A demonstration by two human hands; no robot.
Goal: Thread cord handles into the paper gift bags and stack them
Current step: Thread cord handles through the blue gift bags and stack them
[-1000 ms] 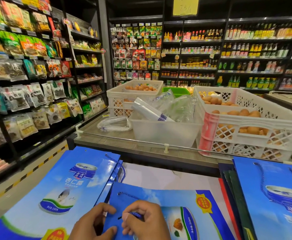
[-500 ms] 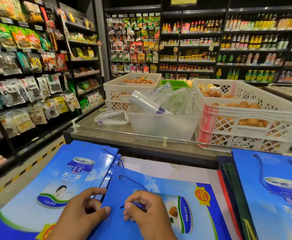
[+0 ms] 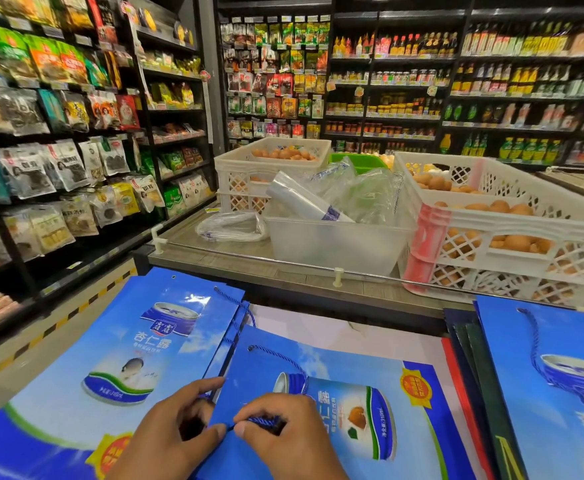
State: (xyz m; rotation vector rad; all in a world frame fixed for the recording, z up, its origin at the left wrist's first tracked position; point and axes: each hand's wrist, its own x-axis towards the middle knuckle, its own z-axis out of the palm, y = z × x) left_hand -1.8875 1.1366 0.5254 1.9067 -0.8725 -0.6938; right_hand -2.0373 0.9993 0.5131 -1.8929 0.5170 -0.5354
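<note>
I count two hands on one flat blue gift bag [image 3: 335, 393] at centre. My right hand [image 3: 283, 431] pinches the blue cord [image 3: 266, 420] on the bag's face; my left hand [image 3: 176, 427] grips the bag's left edge. One bag stack [image 3: 110, 341] lies left, one corded stack [image 3: 553, 375] right. Two egg crates [image 3: 512, 216] flank one clear tub [image 3: 332, 244].

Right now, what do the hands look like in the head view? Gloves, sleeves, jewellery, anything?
Both hands are bare: no gloves, rings or markings on the left hand or the right hand. No watch or band shows on what is visible of the wrists. No sleeve shows; the forearms run out of the bottom of the frame uncovered.
</note>
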